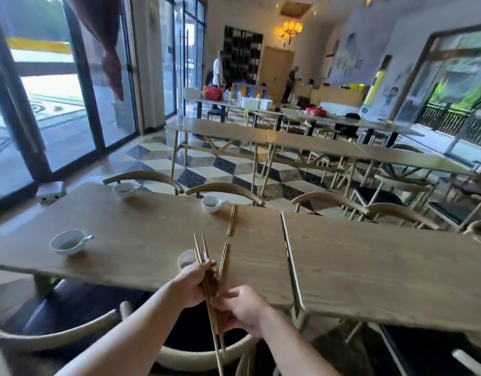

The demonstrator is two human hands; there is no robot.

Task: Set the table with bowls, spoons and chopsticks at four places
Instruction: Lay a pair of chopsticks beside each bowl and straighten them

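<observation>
The left hand is gripping a bundle of chopsticks over the near edge of the counter; the right hand is pinching their lower ends. Two pairs are lying by the right-hand bowls. Recommended: separate one pair cleanly, ends level, and lay it parallel beside an unserved bowl.

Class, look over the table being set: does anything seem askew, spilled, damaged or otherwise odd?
Nothing is spilled or broken. Only the near-right chopsticks look slightly askew, slanting beside the near bowl, while the far pair lies straighter. The left hand holds the remaining chopsticks.
</observation>
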